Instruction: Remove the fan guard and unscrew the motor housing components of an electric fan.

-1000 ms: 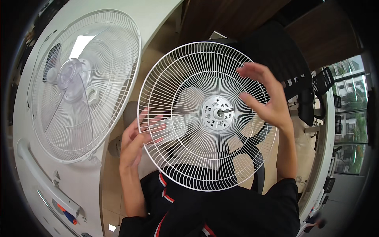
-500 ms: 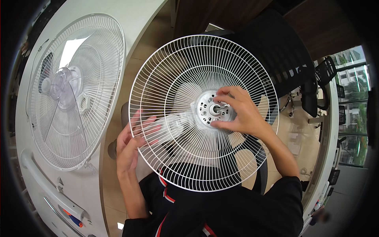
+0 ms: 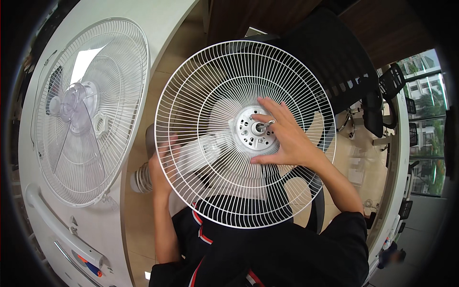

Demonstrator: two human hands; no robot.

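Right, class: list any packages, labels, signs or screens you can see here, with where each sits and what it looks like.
None can be made out: only the white wire fan guard in the hands, a second caged fan on the white table, and black office chairs.

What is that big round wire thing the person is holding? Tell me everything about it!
It is a white fan guard, a round grille of thin wire spokes that run from a flat hub plate with small holes out to a ring rim. It looks like coated metal. It is held up facing the camera. The right hand rests on its hub, fingers at the centre shaft. The left hand sits behind it, seen through the wires.
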